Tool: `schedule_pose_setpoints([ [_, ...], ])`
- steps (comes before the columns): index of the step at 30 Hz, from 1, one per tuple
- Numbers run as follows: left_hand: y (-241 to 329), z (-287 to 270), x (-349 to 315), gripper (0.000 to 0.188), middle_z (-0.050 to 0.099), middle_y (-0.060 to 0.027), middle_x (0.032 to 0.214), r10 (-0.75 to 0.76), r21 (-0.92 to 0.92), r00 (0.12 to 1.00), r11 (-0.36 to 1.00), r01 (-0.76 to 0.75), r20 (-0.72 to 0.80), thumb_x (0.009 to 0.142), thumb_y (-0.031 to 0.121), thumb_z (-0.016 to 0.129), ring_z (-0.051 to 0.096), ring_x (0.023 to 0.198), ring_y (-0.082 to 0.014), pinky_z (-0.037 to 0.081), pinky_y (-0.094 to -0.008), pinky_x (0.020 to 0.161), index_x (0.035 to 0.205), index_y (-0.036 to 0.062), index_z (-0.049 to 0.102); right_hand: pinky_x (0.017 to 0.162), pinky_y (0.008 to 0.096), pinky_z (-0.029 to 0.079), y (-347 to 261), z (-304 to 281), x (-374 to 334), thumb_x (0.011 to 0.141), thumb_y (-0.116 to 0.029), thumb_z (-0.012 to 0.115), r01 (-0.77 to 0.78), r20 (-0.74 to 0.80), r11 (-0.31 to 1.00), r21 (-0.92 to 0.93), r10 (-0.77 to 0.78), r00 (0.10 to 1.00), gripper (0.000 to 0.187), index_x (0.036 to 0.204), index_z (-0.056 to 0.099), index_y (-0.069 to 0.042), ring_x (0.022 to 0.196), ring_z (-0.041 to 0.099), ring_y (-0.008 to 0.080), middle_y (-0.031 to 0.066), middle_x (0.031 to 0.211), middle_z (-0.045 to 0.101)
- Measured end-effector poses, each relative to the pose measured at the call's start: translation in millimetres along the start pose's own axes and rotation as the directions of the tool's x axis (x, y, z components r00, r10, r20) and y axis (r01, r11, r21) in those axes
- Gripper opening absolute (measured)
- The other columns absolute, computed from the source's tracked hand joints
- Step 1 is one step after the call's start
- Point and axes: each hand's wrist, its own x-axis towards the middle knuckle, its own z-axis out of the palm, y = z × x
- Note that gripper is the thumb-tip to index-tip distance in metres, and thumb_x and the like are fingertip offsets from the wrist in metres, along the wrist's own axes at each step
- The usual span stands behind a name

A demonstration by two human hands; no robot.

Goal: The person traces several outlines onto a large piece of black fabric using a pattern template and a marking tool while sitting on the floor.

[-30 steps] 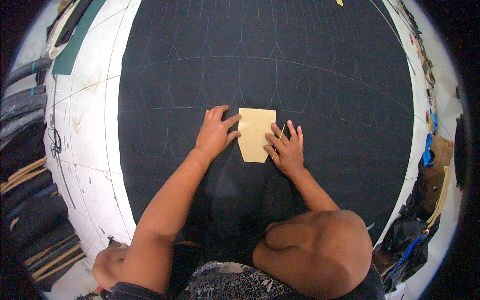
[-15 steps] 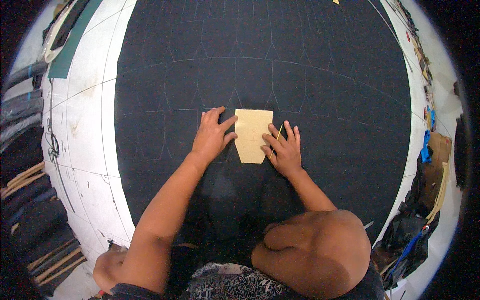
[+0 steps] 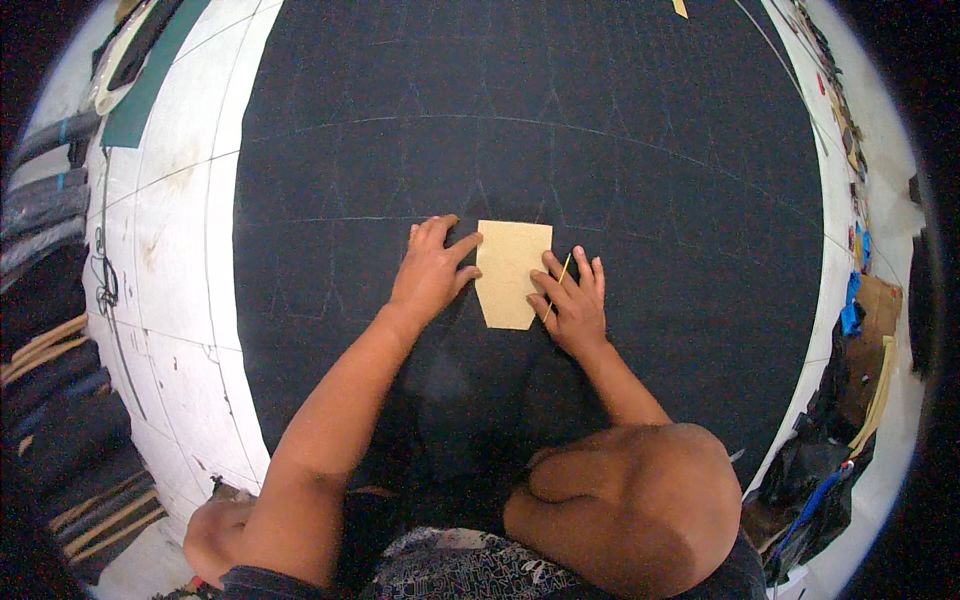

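Observation:
A tan card pattern piece [image 3: 515, 275], straight at the top and tapering towards its lower end, lies flat on black cloth [image 3: 700, 320]. My left hand [image 3: 435, 265] rests with fingers spread, index fingertip and thumb at the card's left edge. At the opposite edge, fingers of my right hand [image 3: 573, 305] press on the card's right side. A thin yellow stick [image 3: 563, 272] is held slantwise between those right fingers; whether it is a pencil I cannot tell. Faint pale lines drawn on the cloth form a row of similar shapes beyond the card's top edge.
White surface [image 3: 180, 250] borders the cloth on the left, with a dark cord [image 3: 107, 285] on it. Wrapped rolls [image 3: 45, 205] and wooden strips [image 3: 45, 345] sit farther left. Brown card [image 3: 872, 315] and black plastic [image 3: 805, 470] lie at right. My bent knee [image 3: 685, 490] is near.
The whole view has shifted slightly, so cloth, card and hands appear a little farther right. Both hands keep their places at the card, which stays aligned with the drawn lines.

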Motion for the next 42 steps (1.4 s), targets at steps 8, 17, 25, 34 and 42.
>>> schedule_pose_setpoints([
  [8,3,-3,1,0.051,0.053,-0.018,0.137,-0.015,0.009,1.0,1.0,0.015,-0.004,0.076,0.027,0.082,0.046,0.131,-0.0376,0.036,-0.0548,0.112,0.124,0.0152,0.068,0.116,0.0639,0.02,1,1,-2,0.092,-0.036,0.067,0.025,-0.028,1.0,0.002,-0.025,0.999,0.034,0.121,0.068,-0.017,0.143,0.035,0.0424,0.0044,0.146,0.054],
  [17,65,39,-6,0.039,0.058,-0.0211,0.129,0.197,0.141,0.979,0.972,-0.188,-0.048,0.087,0.013,0.061,0.053,0.124,-0.0378,0.044,-0.0455,0.104,0.124,0.0019,0.062,0.116,0.0645,0.019,4,6,-4,0.09,-0.031,0.068,0.023,-0.029,1.0,-0.008,-0.023,0.999,0.034,0.121,0.067,-0.015,0.144,0.033,0.0422,0.0038,0.149,0.051],
  [25,106,53,-10,0.055,0.046,-0.0334,0.138,-0.055,0.025,0.986,0.998,0.052,0.156,0.087,0.008,0.056,0.045,0.132,-0.0465,0.039,-0.0464,0.112,0.136,-0.0139,0.044,0.116,0.0662,0.02,6,6,-2,0.09,-0.026,0.066,0.035,0.016,0.998,-0.051,-0.035,0.999,0.04,0.128,0.063,-0.016,0.144,0.033,0.0409,0.0031,0.152,0.047],
  [34,105,52,-13,0.074,0.034,-0.0362,0.146,-0.092,-0.042,0.969,0.994,0.104,0.231,0.079,0.014,0.067,0.035,0.136,-0.0514,0.033,-0.0469,0.118,0.14,-0.0149,0.038,0.093,0.0371,0.049,-9,-18,73,0.102,-0.014,0.048,-0.138,-0.091,0.794,0.592,0.236,0.967,0.028,0.122,0.063,-0.001,0.108,0.063,0.0306,0.0164,0.115,0.066],
  [42,108,40,-7,0.073,0.049,-0.0272,0.144,0.045,0.3,0.964,0.945,-0.126,0.262,0.087,0.036,0.06,0.034,0.139,-0.0492,0.017,-0.0554,0.121,0.14,-0.0116,0.046,0.087,0.035,0.053,-19,-2,117,0.096,-0.019,0.061,-0.143,0.031,0.797,0.587,0.154,0.988,0.025,0.113,0.07,-0.003,0.1,0.07,0.0272,0.0143,0.109,0.072],
])
